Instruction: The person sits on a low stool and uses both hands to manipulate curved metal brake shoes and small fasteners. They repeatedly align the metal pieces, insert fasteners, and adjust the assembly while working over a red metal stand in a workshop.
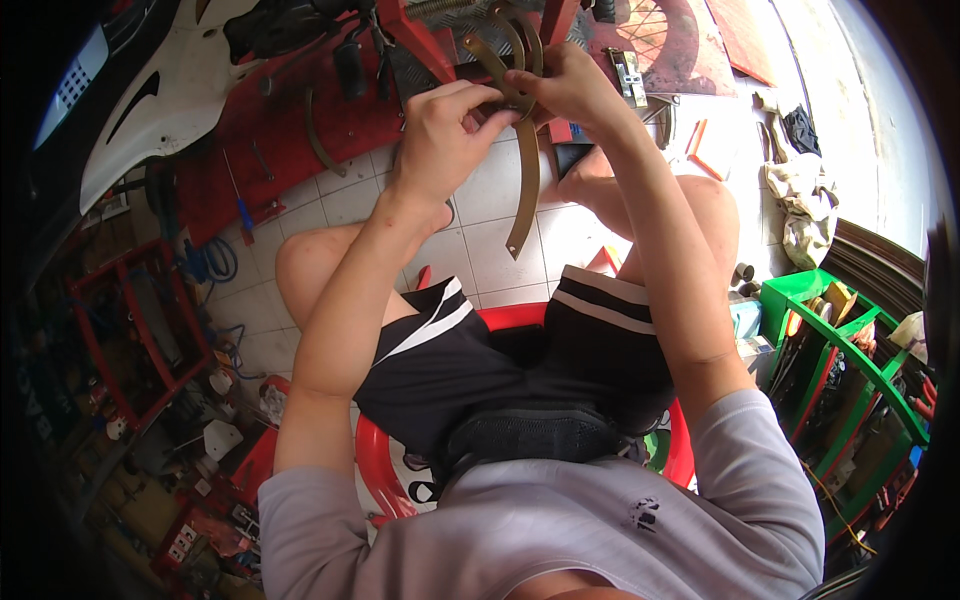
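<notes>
Between my hands, above the tiled floor, is a brass-coloured metal bracket (pixel 528 185) made of several curved flat strips. One long strip hangs downward and has small holes at its end. My right hand (pixel 578 92) grips the bracket where the strips meet, its thumb lying across the metal. Thumb and curled fingers of my left hand (pixel 445 137) close on the bracket's left edge. Whether a small fastener sits between those fingertips is hidden. A similar curved strip (pixel 318 135) lies to the left on the red platform (pixel 375 105).
Beside that strip lies a blue-handled screwdriver (pixel 243 212). White bodywork (pixel 165 95) overhangs the far left; red frame legs (pixel 415 40) stand beyond my hands. A green tool rack (pixel 800 285) is at right, a red metal frame (pixel 125 330) at left. Blue hose (pixel 212 262) coils on the floor.
</notes>
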Motion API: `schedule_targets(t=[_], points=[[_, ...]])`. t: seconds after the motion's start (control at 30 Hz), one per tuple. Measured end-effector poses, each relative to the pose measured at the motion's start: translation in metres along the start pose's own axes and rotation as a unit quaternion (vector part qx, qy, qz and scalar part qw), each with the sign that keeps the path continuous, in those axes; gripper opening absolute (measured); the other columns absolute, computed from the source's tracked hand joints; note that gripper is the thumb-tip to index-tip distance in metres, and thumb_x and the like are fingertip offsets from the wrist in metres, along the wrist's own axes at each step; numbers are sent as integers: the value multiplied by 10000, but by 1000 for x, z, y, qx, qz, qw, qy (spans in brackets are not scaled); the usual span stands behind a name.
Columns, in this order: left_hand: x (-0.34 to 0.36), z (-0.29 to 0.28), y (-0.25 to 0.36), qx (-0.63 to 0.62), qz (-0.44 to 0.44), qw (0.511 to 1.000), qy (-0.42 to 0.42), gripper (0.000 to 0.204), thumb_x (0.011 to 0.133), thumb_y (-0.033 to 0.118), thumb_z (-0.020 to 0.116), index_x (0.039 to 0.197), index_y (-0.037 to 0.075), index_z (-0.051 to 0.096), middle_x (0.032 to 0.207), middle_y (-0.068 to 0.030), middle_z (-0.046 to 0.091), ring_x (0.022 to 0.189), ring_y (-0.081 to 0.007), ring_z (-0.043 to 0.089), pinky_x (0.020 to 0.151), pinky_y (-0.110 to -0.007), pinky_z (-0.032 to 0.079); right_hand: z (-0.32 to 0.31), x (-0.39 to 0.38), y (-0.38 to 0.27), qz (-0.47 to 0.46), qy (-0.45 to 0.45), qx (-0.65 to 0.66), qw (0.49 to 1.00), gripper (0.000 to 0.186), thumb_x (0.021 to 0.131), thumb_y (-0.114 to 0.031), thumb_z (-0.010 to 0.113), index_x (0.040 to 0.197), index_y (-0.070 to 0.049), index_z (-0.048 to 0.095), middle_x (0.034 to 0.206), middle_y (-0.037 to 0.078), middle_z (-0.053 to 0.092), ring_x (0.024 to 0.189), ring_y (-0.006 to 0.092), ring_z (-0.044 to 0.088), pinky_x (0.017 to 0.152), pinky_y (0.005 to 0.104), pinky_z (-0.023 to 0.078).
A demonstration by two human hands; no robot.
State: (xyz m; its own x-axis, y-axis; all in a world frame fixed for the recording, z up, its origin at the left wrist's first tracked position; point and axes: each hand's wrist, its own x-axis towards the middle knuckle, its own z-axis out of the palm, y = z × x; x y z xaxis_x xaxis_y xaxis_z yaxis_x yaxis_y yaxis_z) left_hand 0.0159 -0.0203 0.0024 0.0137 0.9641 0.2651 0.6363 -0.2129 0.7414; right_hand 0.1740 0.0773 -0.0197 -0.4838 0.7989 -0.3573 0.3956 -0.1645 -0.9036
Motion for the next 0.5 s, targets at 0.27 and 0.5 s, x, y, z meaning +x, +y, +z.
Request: schedule_targets(t=[0.27,0.5], points=[[0,4,-1,-43,32,998,14,228,746,-7,731,971,9,699,831,-96,675,626,-176,610,573,-269,492,0,0,-3,3,-3,-9,1000,332,868,-207,688,966,105,629,804,160,678,649,204,690,583,305,594],[3,1,6,-38,7,999,-10,229,754,-28,711,979,2,693,860,-112,679,703,-202,660,637,-291,520,-2,-1,-2,-6,12,-5,1000,324,880,-206,673,975,100,630,818,160,680,659,209,694,604,311,601]])
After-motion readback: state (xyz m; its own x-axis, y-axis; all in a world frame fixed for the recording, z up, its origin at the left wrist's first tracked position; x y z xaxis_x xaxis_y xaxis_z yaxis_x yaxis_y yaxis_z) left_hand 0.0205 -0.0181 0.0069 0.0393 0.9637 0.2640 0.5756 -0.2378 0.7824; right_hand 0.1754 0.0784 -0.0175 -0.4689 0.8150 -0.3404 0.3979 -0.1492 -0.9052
